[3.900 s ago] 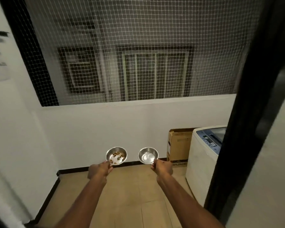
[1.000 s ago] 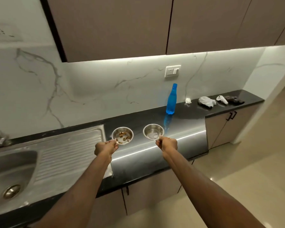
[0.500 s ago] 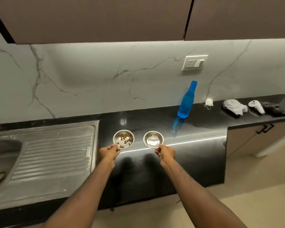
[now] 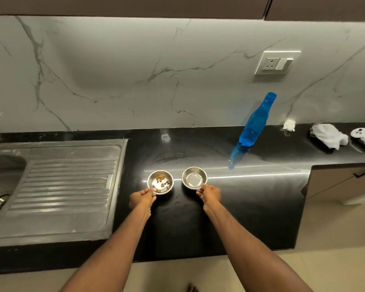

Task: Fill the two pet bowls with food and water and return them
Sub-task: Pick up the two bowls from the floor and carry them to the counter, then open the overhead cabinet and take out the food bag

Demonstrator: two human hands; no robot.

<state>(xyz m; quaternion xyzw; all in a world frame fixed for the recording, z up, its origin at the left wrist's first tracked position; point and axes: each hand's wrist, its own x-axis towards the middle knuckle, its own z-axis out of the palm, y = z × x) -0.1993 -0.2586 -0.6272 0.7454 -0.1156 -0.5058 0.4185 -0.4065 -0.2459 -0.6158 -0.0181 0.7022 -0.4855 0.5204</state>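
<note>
A marble-veined wall (image 4: 135, 76) rises behind a glossy black surface (image 4: 251, 203) that spans the kitchen, with the steel sink unit (image 4: 57, 186) and its ribbed drainboard set into it at the far left, well apart from the blue bottle (image 4: 254, 125) that serves here as the landmark. A person's two bare forearms reach over the front edge of the surface, below and to the left of the bottle. The bottle stands uncapped near the wall, its reflection trailing down the polished stone. On the wall above and just right of it sits a white socket plate (image 4: 277, 63). Farther right of the bottle along the wall lie a crumpled white cloth (image 4: 330, 138), a white handheld controller (image 4: 363, 139) and a small white wad (image 4: 289, 124). Below and left of the bottle, two small steel bowls sit side by side, close but apart. The food bowl (image 4: 160, 182), the farther from the bottle, holds a scatter of brown kibble; the left hand (image 4: 142, 199) pinches its near rim. The second bowl (image 4: 194, 178), nearer the bottle, shows only a shiny inside, and whether it holds water cannot be told; the right hand (image 4: 209, 194) grips its near rim. Whether the bowls rest on the surface or hang just above it cannot be told.
</note>
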